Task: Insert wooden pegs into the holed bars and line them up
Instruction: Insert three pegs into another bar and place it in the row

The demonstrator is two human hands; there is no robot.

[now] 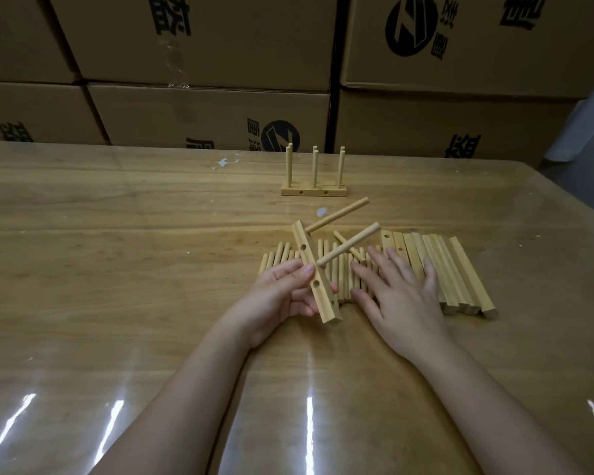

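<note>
Left hand [282, 298] grips pegged bar [323, 299]; right hand [402, 303] spread over pegs [341, 275] beside stacked bars [460, 269].

Open table [117, 269] left of pegs [276, 257]

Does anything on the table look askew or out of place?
Yes. One loose peg lies slanted across the row of pegs, where the others lie parallel. Some white marks also spot the table; what they are is unclear.
</note>
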